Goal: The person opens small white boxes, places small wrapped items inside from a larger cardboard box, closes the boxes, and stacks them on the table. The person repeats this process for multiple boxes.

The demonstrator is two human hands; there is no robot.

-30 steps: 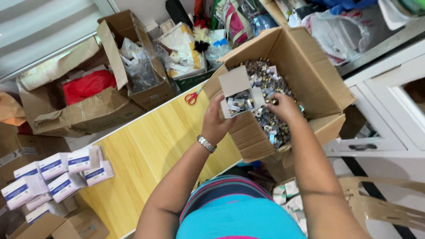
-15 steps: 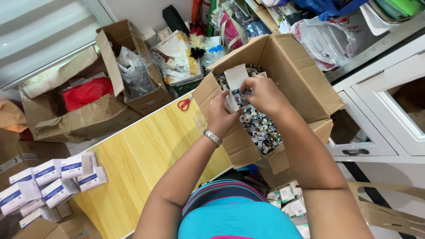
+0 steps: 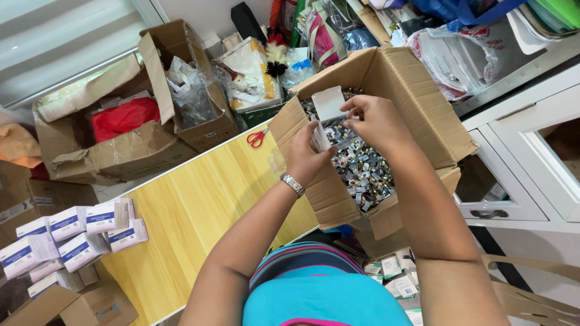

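Left hand (image 3: 305, 158) grips small white box (image 3: 326, 118) from below, flap up, held over big carton (image 3: 417, 115). Right hand (image 3: 377, 121) just right of it, fingers pinched narrow at the box mouth; contents of pinch not discernible. Carton holds loose small clips (image 3: 365, 172). Stacked white boxes (image 3: 72, 232) sit well left on table (image 3: 193, 211)

matt brown cardboard box (image 3: 417, 102), smooth glossy wooden table (image 3: 199, 211)

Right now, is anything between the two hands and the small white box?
No. Both the left hand and right hand already hold the small white box, above the carton of small parts.
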